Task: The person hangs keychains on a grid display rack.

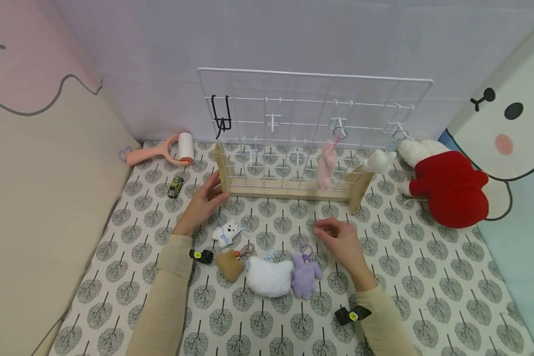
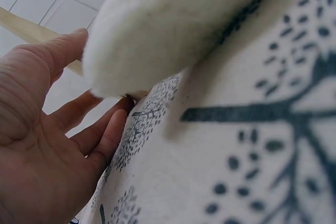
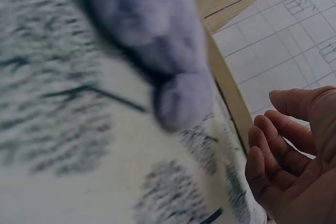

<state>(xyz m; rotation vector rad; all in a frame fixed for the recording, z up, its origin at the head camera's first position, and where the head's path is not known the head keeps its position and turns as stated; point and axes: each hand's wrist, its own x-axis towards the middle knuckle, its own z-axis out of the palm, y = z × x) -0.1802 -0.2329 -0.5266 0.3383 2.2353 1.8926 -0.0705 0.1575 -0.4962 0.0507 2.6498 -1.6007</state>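
Observation:
My left hand (image 1: 203, 203) is at the left wooden foot (image 1: 223, 168) of a white wire grid rack (image 1: 289, 123), the thumb overlapping the foot's front edge. In the left wrist view its fingers (image 2: 79, 111) look fairly straight and apart from the thumb. My right hand (image 1: 339, 241) hovers near the rack's front right, fingers loosely bent and holding nothing. Between the hands lie a small white bear (image 1: 226, 233), a brown plush (image 1: 229, 266), a white fluffy plush (image 1: 270, 278) and a purple plush (image 1: 304, 277). From the rack hang a pink plush (image 1: 326, 165) and a white plush (image 1: 379, 161).
Black hooks (image 1: 221, 118) hang on the rack's left, with white hooks further along. A lint roller (image 1: 160, 151) and a toy car (image 1: 175, 187) lie at the left. A larger plush in red (image 1: 449, 183) sits at the right on the tree-patterned cloth (image 1: 431, 291).

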